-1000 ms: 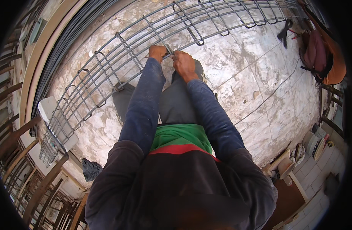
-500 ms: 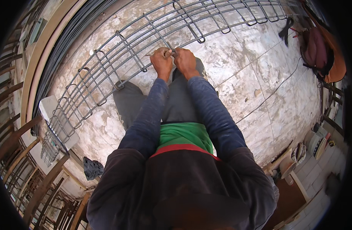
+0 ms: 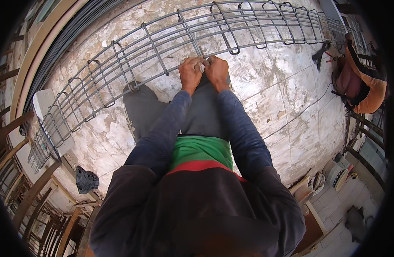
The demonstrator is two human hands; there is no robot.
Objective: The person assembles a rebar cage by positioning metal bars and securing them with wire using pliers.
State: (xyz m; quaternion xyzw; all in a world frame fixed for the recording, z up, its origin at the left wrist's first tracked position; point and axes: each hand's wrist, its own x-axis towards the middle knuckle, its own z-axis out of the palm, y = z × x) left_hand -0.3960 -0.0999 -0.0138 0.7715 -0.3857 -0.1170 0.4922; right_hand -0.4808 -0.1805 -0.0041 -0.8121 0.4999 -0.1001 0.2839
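A long cage of steel reinforcing bars (image 3: 158, 55) with square stirrups curves across the floor in front of me. My left hand (image 3: 190, 76) and my right hand (image 3: 217, 73) meet at its near lower bar, close to the foot of one stirrup (image 3: 189, 31). Both hands are closed, fingertips pinched together and almost touching each other. Whatever they grip is hidden between the fingers. Below them are my dark trouser legs (image 3: 147, 107), bent at the knees beside the cage.
A bundle of thin dark rods (image 3: 55, 60) lies along a wooden plank (image 3: 32, 70) at left. The cage's left end rests by a pale block (image 3: 46, 103). A black bag (image 3: 86, 180) lies lower left. At right are a black wire bundle (image 3: 321, 53), another person (image 3: 370, 92) and buckets (image 3: 334, 173).
My view has shifted, so more of the cage's right end and the other person shows. Both hands stay closed at the same stirrup, drawn slightly lower in the picture.
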